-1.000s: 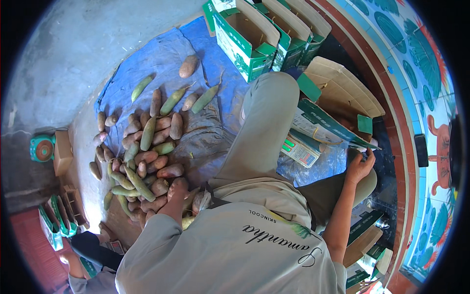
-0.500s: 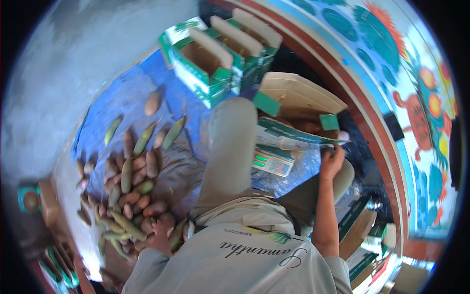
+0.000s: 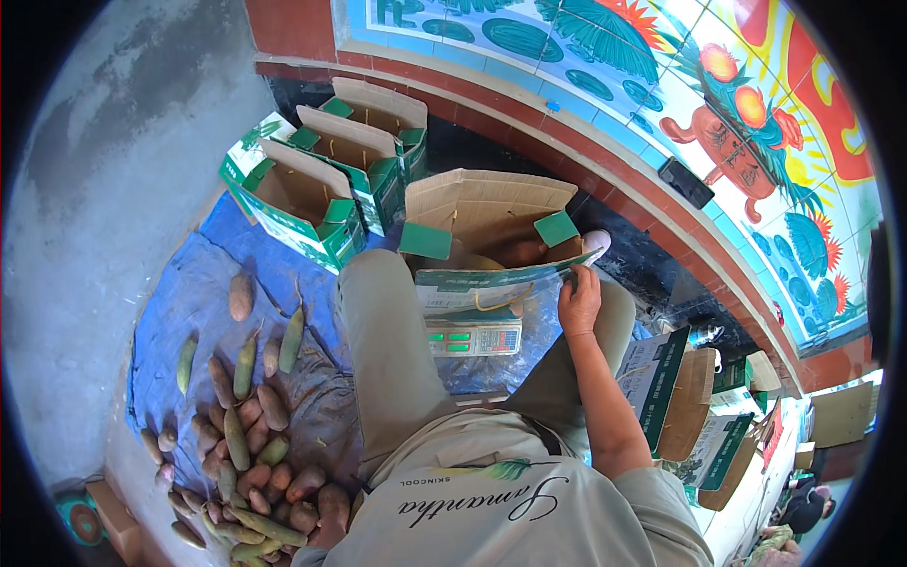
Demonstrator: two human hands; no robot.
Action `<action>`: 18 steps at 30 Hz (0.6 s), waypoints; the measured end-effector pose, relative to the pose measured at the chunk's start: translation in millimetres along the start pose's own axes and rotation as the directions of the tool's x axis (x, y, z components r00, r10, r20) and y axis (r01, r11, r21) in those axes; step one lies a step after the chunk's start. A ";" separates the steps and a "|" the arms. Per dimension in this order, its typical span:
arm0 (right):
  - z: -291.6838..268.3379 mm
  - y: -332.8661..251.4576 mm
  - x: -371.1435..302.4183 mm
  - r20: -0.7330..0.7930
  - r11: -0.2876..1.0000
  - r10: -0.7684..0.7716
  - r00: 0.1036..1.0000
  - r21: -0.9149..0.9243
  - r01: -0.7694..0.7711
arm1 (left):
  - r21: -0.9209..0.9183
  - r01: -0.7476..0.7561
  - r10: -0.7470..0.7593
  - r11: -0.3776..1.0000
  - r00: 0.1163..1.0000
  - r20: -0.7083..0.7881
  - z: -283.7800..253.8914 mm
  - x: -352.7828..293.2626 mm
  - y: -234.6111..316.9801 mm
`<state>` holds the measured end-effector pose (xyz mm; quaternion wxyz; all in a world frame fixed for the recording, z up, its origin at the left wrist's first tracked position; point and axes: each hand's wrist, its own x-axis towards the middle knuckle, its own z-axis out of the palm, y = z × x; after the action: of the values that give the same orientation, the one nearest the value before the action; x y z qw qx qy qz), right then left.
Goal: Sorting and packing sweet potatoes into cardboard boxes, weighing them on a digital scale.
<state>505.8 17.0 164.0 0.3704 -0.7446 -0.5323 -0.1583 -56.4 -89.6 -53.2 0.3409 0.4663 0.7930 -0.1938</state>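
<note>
An open carton [image 3: 487,203] of green and brown cardboard stands on a digital scale [image 3: 477,338] between my knees. Inside it lie reddish-brown tubers [image 3: 525,252]. The fingers of my right hand [image 3: 580,304] are closed on the near flap [image 3: 505,283] of this carton, at its right corner. Low on the left, my left hand [image 3: 331,529] is at the edge of a heap of brown tubers [image 3: 306,484] and long green vegetables [image 3: 236,439]. Its fingers are hard to make out, and whether it grips a tuber is unclear.
Several open green cartons [image 3: 302,194] stand in a row beyond my left knee. A blue sheet [image 3: 203,283] lies under the produce. More cartons [image 3: 661,378] lean on the right. Along the far side runs a painted tile wall [image 3: 605,57] with a dark phone-like object [image 3: 685,181] against it.
The whole view has swung, so the cartons and scale appear further left and lower. My right hand stays at the carton's flap corner. My left hand remains by the heap, now less visible.
</note>
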 end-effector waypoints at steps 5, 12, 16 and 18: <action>4.6 4.8 1.2 0.027 1.000 0.003 1.000 -0.031 -0.002 | -0.027 -0.001 0.001 1.000 1.000 -0.020 -10.0 4.8 -16.7; 4.4 -2.6 0.5 0.015 0.999 0.006 1.000 -0.041 -0.005 | -0.059 -0.027 0.024 0.998 0.999 -0.048 -25.1 16.1 -26.2; 2.9 -3.7 -0.5 0.030 0.999 0.021 0.999 -0.030 -0.020 | -0.079 -0.040 0.036 0.996 0.998 -0.053 -27.9 18.3 -29.8; 1.0 -4.0 -2.3 0.024 0.999 0.011 1.000 -0.046 -0.010 | -0.086 -0.040 0.036 0.995 0.998 -0.054 -28.1 17.1 -35.8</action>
<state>501.1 16.8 163.4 0.3476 -0.7574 -0.5291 -0.1597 -103.4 -79.2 -46.5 0.3438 0.4709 0.8002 -0.1402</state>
